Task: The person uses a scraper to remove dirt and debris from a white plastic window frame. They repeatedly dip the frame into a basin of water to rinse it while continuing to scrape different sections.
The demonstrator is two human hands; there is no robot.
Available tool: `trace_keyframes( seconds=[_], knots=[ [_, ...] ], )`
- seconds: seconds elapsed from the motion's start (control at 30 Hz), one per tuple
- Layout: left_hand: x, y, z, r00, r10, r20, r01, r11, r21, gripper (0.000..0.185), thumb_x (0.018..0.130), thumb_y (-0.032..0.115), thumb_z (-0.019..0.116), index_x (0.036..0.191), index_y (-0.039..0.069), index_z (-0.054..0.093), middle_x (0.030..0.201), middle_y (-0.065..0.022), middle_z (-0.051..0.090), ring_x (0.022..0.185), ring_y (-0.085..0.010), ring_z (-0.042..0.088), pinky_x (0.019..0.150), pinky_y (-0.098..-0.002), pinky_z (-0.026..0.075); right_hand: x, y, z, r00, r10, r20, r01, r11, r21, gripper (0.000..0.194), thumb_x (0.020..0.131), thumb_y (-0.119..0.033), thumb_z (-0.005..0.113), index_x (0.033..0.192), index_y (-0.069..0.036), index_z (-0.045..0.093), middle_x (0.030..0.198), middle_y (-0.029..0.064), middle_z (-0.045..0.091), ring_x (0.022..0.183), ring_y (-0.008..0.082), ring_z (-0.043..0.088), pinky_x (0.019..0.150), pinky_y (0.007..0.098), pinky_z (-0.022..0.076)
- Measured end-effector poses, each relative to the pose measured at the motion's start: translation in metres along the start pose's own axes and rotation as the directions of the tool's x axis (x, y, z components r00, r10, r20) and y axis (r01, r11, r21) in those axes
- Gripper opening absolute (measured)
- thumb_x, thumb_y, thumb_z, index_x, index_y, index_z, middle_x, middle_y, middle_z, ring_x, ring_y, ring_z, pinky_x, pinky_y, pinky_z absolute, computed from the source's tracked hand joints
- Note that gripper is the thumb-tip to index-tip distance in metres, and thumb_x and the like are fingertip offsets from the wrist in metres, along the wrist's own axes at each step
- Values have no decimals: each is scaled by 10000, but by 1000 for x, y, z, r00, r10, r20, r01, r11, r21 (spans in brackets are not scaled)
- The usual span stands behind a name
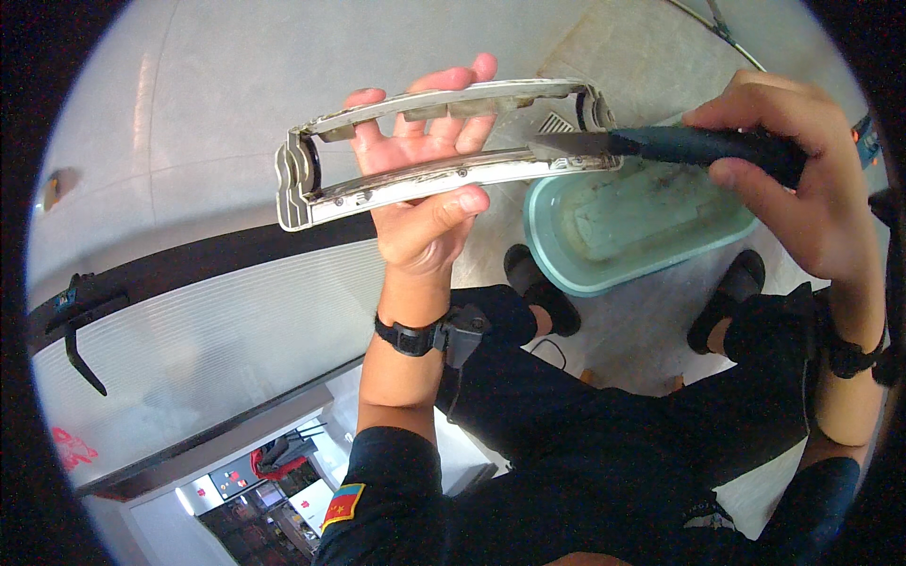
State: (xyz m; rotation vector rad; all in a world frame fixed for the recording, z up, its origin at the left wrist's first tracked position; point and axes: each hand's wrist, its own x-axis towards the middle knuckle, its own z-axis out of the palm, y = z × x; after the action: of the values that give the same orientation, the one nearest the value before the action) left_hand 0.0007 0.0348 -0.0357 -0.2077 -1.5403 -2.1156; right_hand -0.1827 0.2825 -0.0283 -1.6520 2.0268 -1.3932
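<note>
My left hand (425, 219) holds a long, narrow plastic frame (403, 185) from below. Its thumb presses on the near white rail, and the other fingers reach past the open middle to the far rail. Dark grime streaks both rails, and the two ends are grey and wavy. In my right hand (793, 156) is a black-handled tool (708, 147) with a flat tapered blade, blurred and knife-like. The blade tip lies over the right part of the near rail; whether it touches cannot be told.
Below the tool, a green plastic basin (541, 244) stands on the tiled floor between my feet. A floor drain grate (557, 123) shows through the frame. At left is a ribbed-glass door (233, 304) with a black lever handle (85, 361). A thin pole (736, 44) crosses the top right.
</note>
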Motion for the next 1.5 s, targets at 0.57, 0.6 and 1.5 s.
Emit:
trace_keyframes(
  seconds=[0.57, 0.6, 1.5],
  knots=[
    [-10, -8, 0, 1000, -20, 6, 19, 995, 101, 972, 669, -18, 859, 1405, 258, 288, 1379, -240, 452, 1376, -449, 374, 1082, -502, 429, 9, -27, 21, 1000, -22, -10, 22, 1000, 14, 296, 729, -57, 698, 1002, 49, 655, 862, 132, 618, 787, 234, 585, 720, 309, 434],
    [-9, -6, 0, 999, -31, 27, 27, 990, 138, 978, 671, 14, 873, 1402, 262, 272, 1370, -242, 452, 1354, -433, 404, 1001, -457, 491, 10, -28, 19, 1000, -3, -10, 3, 999, 39, 299, 729, -65, 697, 1002, 50, 653, 859, 132, 617, 784, 234, 584, 721, 309, 434],
    [-16, -33, 15, 994, -60, 93, 45, 987, 157, 968, 618, -131, 805, 1297, 191, 195, 1319, -247, 432, 1328, -407, 427, 1085, -545, 416, 14, -38, 41, 988, -147, -54, 152, 983, 105, 324, 727, -84, 720, 1029, 28, 686, 851, 143, 635, 740, 260, 605, 667, 331, 455]
  ],
)
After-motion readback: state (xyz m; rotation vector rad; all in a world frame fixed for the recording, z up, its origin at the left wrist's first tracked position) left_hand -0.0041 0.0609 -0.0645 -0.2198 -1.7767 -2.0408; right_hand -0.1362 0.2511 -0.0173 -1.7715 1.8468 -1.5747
